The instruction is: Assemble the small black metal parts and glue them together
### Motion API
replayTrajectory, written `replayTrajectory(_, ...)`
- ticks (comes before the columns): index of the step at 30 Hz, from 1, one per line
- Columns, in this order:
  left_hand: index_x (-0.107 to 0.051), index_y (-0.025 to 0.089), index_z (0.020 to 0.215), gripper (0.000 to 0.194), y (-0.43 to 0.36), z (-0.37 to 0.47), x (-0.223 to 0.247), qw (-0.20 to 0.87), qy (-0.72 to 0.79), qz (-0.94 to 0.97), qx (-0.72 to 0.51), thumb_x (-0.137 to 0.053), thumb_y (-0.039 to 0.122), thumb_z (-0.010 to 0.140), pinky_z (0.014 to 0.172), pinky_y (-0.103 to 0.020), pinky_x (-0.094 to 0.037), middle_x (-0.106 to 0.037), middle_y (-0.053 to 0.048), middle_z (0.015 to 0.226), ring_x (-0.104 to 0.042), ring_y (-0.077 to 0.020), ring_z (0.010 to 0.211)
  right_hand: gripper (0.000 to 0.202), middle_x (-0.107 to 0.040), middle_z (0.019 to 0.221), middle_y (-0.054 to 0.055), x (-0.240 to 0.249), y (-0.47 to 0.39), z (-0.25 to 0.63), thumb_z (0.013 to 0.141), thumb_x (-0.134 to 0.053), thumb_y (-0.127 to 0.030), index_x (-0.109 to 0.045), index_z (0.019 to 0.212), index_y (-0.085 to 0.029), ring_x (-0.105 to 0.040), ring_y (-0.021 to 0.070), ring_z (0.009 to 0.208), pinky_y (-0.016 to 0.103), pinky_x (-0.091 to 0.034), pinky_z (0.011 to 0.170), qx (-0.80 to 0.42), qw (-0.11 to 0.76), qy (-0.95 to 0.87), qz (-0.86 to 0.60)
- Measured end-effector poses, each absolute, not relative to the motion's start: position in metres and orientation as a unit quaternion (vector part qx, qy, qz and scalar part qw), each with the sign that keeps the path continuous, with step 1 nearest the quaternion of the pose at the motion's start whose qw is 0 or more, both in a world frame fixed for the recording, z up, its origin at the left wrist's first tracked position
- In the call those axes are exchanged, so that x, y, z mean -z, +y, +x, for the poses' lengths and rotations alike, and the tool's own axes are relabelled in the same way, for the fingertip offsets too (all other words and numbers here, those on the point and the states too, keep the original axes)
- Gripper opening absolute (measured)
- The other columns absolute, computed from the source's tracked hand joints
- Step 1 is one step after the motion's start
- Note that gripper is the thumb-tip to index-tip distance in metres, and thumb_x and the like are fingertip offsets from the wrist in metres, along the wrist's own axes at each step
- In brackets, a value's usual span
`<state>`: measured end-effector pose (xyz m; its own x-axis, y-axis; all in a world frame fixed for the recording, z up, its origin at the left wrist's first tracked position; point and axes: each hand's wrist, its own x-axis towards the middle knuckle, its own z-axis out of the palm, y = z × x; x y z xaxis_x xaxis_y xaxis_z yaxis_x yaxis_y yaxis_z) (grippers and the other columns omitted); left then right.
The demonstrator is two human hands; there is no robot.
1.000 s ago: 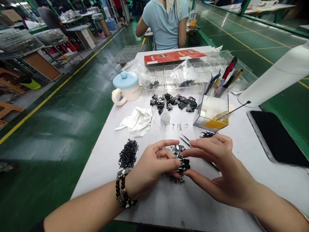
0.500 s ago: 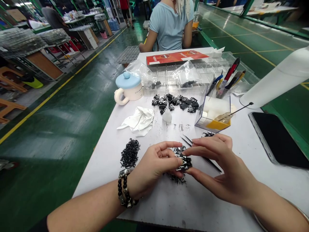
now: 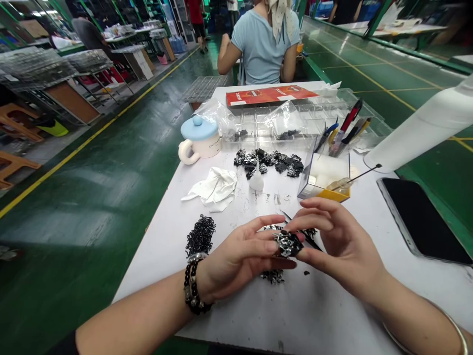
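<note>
My left hand (image 3: 240,259) and my right hand (image 3: 338,246) meet above the white table (image 3: 295,310), both pinching a small black part (image 3: 287,244) between thumbs and fingertips. Under the hands lie loose small black pieces (image 3: 272,276). Black tweezers (image 3: 306,236) rest on the table just behind my right hand. A heap of small black rings (image 3: 200,235) sits left of my left wrist, which wears a beaded bracelet.
Farther back lie a pile of black parts (image 3: 269,161), a white cloth (image 3: 214,188), a small white bottle (image 3: 256,180), a blue-lidded mug (image 3: 200,138) and a clear tool box (image 3: 325,177). A dark tablet (image 3: 424,219) lies right. A person in a blue shirt (image 3: 266,44) sits beyond.
Both hands have lifted the black part slightly and turned it; my right hand's fingers curled closer over it. The view tilted a little downward.
</note>
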<state>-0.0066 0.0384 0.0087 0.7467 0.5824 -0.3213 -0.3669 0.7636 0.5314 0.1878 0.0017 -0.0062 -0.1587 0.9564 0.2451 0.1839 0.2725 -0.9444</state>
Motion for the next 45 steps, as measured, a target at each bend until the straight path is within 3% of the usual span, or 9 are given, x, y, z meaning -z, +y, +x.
replayTrajectory(8, -0.054, 0.018, 0.095, 0.036, 0.028, -0.007, -0.005, 0.9, 0.195, 0.254, -0.296, -0.077, 0.013, 0.068, 0.081, -0.032, -0.05, -0.069, -0.006, 0.093, -0.07, -0.019, 0.084, 0.043, -0.062, 0.109, 0.01, 0.003, 0.025, 0.186, 0.089, -0.05, -0.049, -0.039, 0.122, -0.024, -0.062, 0.0193, 0.101, 0.035, -0.052, 0.084, -0.51, 0.445, -0.635, -0.372)
replayTrajectory(11, -0.053, 0.019, 0.089, 0.037, 0.021, -0.012, -0.008, 0.915, 0.137, 0.301, -0.23, -0.081, 0.016, 0.065, 0.084, -0.037, -0.05, -0.066, -0.006, 0.097, -0.069, -0.0231, 0.093, 0.019, -0.062, 0.099, 0.008, -0.002, 0.043, 0.173, 0.095, -0.041, -0.034, -0.046, 0.107, -0.021, -0.062, 0.0161, 0.088, 0.032, -0.052, 0.075, -0.415, 0.37, -0.712, -0.428)
replayTrajectory(14, -0.053, 0.02, 0.088, 0.036, 0.013, -0.016, -0.013, 0.912, 0.09, 0.381, -0.124, -0.075, 0.04, 0.07, 0.095, -0.042, -0.044, -0.061, -0.007, 0.098, -0.063, -0.0262, 0.106, 0.006, -0.06, 0.09, 0.005, -0.008, 0.06, 0.144, 0.086, -0.052, -0.021, -0.057, 0.09, -0.02, -0.057, 0.0161, 0.086, 0.034, -0.047, 0.079, -0.37, 0.273, -0.786, -0.414)
replayTrajectory(17, -0.052, 0.02, 0.079, 0.049, 0.009, -0.017, -0.015, 0.894, 0.098, 0.434, -0.06, -0.068, 0.064, 0.063, 0.097, -0.043, -0.041, -0.055, -0.006, 0.091, -0.06, -0.0307, 0.109, 0.01, -0.058, 0.092, 0.005, -0.008, 0.074, 0.107, 0.078, -0.058, -0.013, -0.062, 0.085, -0.02, -0.052, 0.0196, 0.092, 0.04, -0.039, 0.085, -0.321, 0.188, -0.85, -0.374)
replayTrajectory(23, -0.052, 0.021, 0.078, 0.072, 0.009, -0.014, -0.008, 0.893, 0.063, 0.443, -0.051, -0.066, 0.078, 0.036, 0.097, -0.036, -0.041, -0.052, -0.004, 0.094, -0.059, -0.0298, 0.109, 0.008, -0.055, 0.091, 0.007, 0.01, 0.09, 0.067, 0.077, -0.055, -0.011, -0.061, 0.078, -0.017, -0.047, 0.02, 0.086, 0.038, -0.033, 0.081, -0.237, 0.117, -0.899, -0.348)
replayTrajectory(32, -0.056, 0.02, 0.083, 0.057, 0.009, -0.018, -0.007, 0.896, 0.036, 0.435, -0.083, -0.071, 0.067, 0.052, 0.101, -0.041, -0.041, -0.054, -0.006, 0.095, -0.06, -0.0293, 0.108, 0.007, -0.055, 0.084, 0.006, 0.011, 0.088, 0.073, 0.08, -0.051, -0.013, -0.055, 0.075, -0.016, -0.048, 0.0197, 0.084, 0.037, -0.033, 0.077, -0.219, 0.129, -0.908, -0.335)
replayTrajectory(36, -0.057, 0.018, 0.083, 0.036, 0.013, -0.022, -0.017, 0.903, 0.061, 0.413, -0.098, -0.071, 0.048, 0.07, 0.101, -0.037, -0.041, -0.057, -0.006, 0.094, -0.061, -0.0236, 0.108, 0.006, -0.053, 0.089, 0.005, -0.02, 0.079, 0.114, 0.087, -0.048, -0.017, -0.053, 0.083, -0.018, -0.048, 0.0195, 0.089, 0.038, -0.036, 0.081, -0.209, 0.223, -0.882, -0.358)
replayTrajectory(40, -0.061, 0.015, 0.084, 0.027, 0.019, -0.017, -0.013, 0.922, 0.083, 0.325, -0.193, -0.08, 0.023, 0.066, 0.086, -0.035, -0.05, -0.066, -0.008, 0.095, -0.068, -0.0192, 0.088, 0.007, -0.048, 0.086, 0.003, -0.056, 0.043, 0.166, 0.088, -0.05, -0.017, -0.051, 0.084, -0.022, -0.048, 0.0174, 0.081, 0.034, -0.039, 0.071, -0.208, 0.404, -0.798, -0.396)
replayTrajectory(45, -0.066, 0.012, 0.085, 0.026, 0.026, -0.008, -0.006, 0.882, 0.177, 0.29, -0.326, -0.081, 0.018, 0.065, 0.075, -0.029, -0.054, -0.072, -0.009, 0.09, -0.071, -0.0186, 0.078, 0.015, -0.048, 0.085, 0.004, -0.059, -0.005, 0.189, 0.082, -0.056, -0.008, -0.054, 0.09, -0.021, -0.047, 0.018, 0.08, 0.035, -0.037, 0.068, -0.079, 0.399, -0.807, -0.427)
